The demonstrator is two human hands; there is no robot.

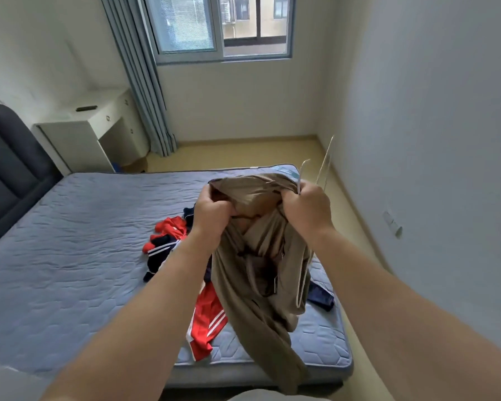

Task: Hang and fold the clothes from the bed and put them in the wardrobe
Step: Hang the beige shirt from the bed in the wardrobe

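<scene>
Khaki-brown and limp, the garment (261,273) hangs over the near right part of the bed (70,241), bunched at the top between both hands and trailing in loose folds down past the mattress edge. The left hand (211,215) has its fingers curled into a gathered opening of the cloth. The right hand (307,209) grips the other side of that opening and, in the same fist, a thin pale hanger (328,163) that pokes up toward the far right. Behind the garment, a heap of red and navy clothes (168,227) lies on the mattress.

From where I stand the fabric looks light and soft, with no stiffness to keep it open, so it should sag shut the moment a grip slackens. I'd judge the best hold is where the hands are now, at the rim of the opening, pulled apart so the hanger can slide in. The hanger looks slim and probably slippery. No wardrobe is in sight.
</scene>
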